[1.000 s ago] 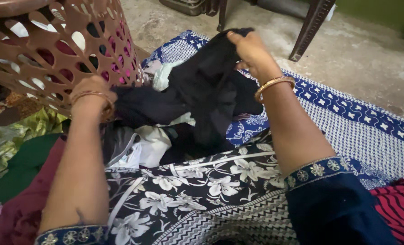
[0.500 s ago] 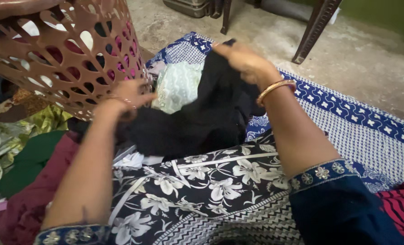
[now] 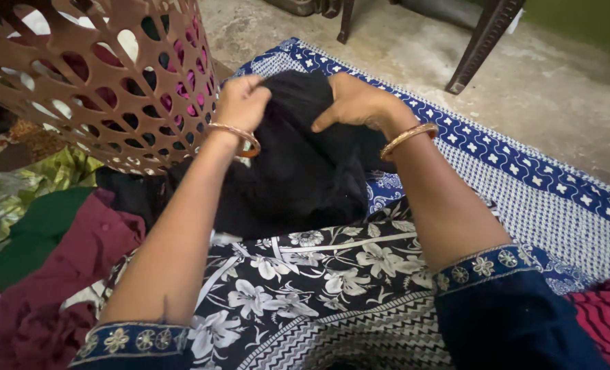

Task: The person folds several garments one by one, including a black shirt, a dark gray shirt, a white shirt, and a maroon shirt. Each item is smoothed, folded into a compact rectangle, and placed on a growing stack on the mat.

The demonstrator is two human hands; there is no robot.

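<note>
A black garment lies bunched on the blue-and-white patterned cloth in front of me. My left hand grips its upper edge on the left, next to the brown basket. My right hand pinches the same upper edge a little to the right, fingers pressed into the fabric. Both wrists wear gold bangles. The garment's lower part rests against my black floral-print lap.
A brown perforated plastic basket with pink clothes inside stands at the upper left. Maroon, green and yellow-green clothes lie heaped at the left. A dark chair leg stands on the concrete floor beyond the cloth. Red striped fabric lies at the lower right.
My left hand rose from low beside the basket up to the garment's top edge, close to my right hand. The black garment has been gathered together, covering the white and pale green clothes.
</note>
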